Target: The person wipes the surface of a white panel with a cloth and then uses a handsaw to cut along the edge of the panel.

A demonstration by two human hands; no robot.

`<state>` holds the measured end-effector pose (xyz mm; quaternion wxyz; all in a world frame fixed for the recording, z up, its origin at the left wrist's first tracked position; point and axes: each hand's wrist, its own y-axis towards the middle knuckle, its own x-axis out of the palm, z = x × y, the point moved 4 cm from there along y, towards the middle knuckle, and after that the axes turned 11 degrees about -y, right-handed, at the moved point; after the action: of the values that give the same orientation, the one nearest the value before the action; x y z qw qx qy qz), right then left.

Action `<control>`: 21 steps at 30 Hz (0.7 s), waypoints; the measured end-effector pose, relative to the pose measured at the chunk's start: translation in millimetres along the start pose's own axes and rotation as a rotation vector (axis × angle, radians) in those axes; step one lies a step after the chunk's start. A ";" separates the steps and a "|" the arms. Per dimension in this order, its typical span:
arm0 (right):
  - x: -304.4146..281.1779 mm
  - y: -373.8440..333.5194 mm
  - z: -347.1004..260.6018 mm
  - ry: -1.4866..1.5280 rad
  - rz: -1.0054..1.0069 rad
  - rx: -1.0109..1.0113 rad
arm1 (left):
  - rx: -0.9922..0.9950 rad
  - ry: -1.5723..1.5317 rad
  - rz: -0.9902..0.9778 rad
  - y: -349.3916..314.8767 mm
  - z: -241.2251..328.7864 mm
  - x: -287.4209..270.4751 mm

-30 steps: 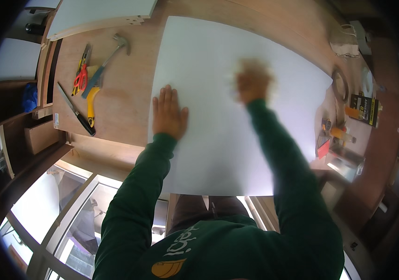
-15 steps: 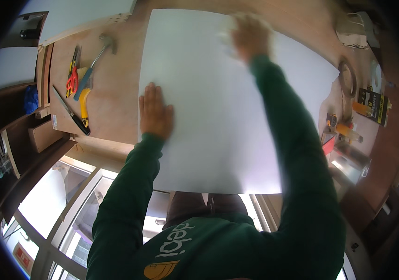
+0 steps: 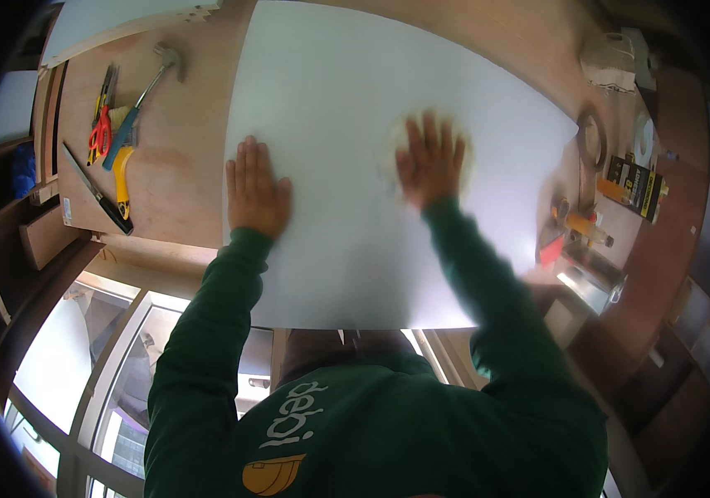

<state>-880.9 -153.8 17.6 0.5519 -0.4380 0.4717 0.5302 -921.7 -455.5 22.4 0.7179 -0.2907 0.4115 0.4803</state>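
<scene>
A large white sheet or panel (image 3: pixel 330 91) lies flat across the wooden table in front of me. My left hand (image 3: pixel 257 191) rests palm down on its left edge, fingers stretched out. Right of the middle, my right hand (image 3: pixel 432 166) presses flat on a pale, blurred cloth (image 3: pixel 390 153), its fingers spread. The cloth lies between that palm and the white surface, so most of it is hidden under the hand.
Left on the table (image 3: pixel 189 166) lie a claw hammer (image 3: pixel 146 95), red scissors (image 3: pixel 100 131), a yellow-handled tool (image 3: pixel 121 183) and a black-handled blade (image 3: pixel 106 199). At right are a tape roll (image 3: pixel 592 141), a black-and-yellow box (image 3: pixel 633 189), a small bottle (image 3: pixel 589 229) and a metal can (image 3: pixel 591 278).
My right hand has come back toward me with the cloth, from the panel's far edge to nearer its middle. My left hand stays at the left edge. The whole view has shifted slightly.
</scene>
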 end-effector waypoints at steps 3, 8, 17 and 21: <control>11.9 80.9 39.2 -0.056 0.087 0.082 | 0.030 0.035 -0.004 3.8 2.9 -1.6; 18.5 108.3 61.4 -0.063 0.186 0.186 | 0.044 0.013 0.032 5.5 3.9 1.8; -49.1 -111.7 -141.5 0.394 -0.256 -0.185 | 0.055 0.054 0.013 10.4 6.5 4.1; -31.5 -130.7 -79.1 0.153 -0.446 -0.128 | 0.049 0.047 0.024 0.9 -2.1 2.5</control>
<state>-754.7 -244.1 32.9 0.5891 -0.6043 0.3692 0.3893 -922.7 -455.8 19.2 0.7091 -0.2794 0.4433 0.4719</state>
